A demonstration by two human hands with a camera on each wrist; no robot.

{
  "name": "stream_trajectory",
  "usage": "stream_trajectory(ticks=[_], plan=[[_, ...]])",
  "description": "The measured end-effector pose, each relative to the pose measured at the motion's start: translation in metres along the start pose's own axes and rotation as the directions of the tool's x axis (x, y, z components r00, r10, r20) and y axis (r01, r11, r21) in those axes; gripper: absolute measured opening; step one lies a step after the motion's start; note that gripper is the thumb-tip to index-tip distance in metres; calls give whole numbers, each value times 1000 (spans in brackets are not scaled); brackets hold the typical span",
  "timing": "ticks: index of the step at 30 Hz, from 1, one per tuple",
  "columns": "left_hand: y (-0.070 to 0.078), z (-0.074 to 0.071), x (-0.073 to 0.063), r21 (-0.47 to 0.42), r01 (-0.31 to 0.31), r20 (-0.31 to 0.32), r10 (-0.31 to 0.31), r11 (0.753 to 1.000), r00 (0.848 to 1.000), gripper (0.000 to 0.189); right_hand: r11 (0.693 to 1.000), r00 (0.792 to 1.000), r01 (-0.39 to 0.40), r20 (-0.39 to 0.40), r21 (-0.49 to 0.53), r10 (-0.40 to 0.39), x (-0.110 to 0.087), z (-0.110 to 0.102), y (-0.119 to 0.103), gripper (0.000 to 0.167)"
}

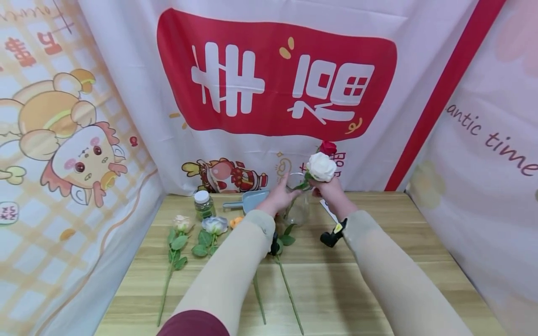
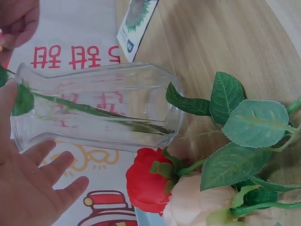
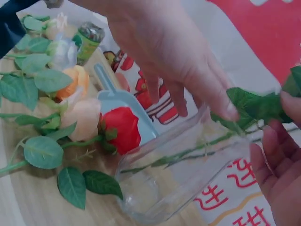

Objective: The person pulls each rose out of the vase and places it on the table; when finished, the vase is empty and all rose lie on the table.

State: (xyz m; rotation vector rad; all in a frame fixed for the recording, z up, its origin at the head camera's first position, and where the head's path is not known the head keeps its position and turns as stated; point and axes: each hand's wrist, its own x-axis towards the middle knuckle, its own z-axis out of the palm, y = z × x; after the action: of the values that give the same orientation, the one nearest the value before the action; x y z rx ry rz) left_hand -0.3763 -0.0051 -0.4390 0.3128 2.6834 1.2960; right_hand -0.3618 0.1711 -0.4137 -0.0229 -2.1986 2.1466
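A clear glass vase (image 1: pixel 299 212) stands upright near the back of the table, with green stems (image 3: pixel 188 154) inside it. Above its rim are a white rose (image 1: pixel 322 166) and, behind that, a red rose (image 1: pixel 328 147). My right hand (image 1: pixel 332 191) pinches the white rose's stem just under the bloom. At the vase's mouth is my left hand (image 2: pixel 44 183), its fingers spread and fairly straight beside the glass. The left thumb lies by a green leaf (image 2: pixel 22 100) at the rim; whether it presses the glass or the leaf I cannot tell.
Several artificial roses lie left of the vase, among them a red one (image 2: pixel 146 181), a peach one (image 2: pixel 200 200) and an orange one (image 3: pixel 74 81). Behind them are a lidded jar (image 1: pixel 204 205) and a light blue dustpan (image 3: pixel 124 107). A printed card (image 2: pixel 136 26) lies right of the vase.
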Motion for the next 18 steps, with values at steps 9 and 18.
stream_trajectory(ticks=[9, 18], plan=[[0, 2, 0, -37, 1, 4, -1, 999, 1000, 85, 990, 986, 140, -90, 5, -139, -3, -1, -34, 34], [-4, 2, 3, -75, -54, -4, 54, 996, 999, 88, 936, 931, 349, -136, 46, -340, -24, -16, -104, 31]])
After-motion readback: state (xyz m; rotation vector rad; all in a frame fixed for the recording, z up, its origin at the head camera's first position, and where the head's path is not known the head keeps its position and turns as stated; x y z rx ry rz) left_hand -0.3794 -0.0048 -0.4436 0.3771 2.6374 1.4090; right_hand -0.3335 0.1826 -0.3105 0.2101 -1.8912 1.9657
